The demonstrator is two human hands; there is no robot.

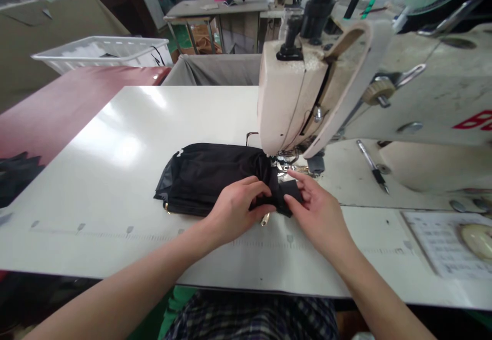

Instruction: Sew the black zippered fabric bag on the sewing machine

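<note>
A black fabric pouch (215, 173) lies on the white sewing table, its right end close to the needle area of the sewing machine (292, 99). My left hand (240, 204) is closed on the pouch's right end, thumb and fingers pinching the cloth. On the other side, my right hand (317, 206) pinches a small black fabric strip (291, 192) at that same end, its index finger reaching toward the metal presser foot (282, 166). A metal zipper pull (265, 219) hangs out below my left fingers. The seam itself is hidden by cloth and fingers.
A printed ruler scale runs along the front of the white table (96, 140). At right lie a pen (372, 166) and a paper sheet (442, 242) with a round object on it. Behind stand a white basket (107, 53) and a grey cloth-lined bin (223, 69).
</note>
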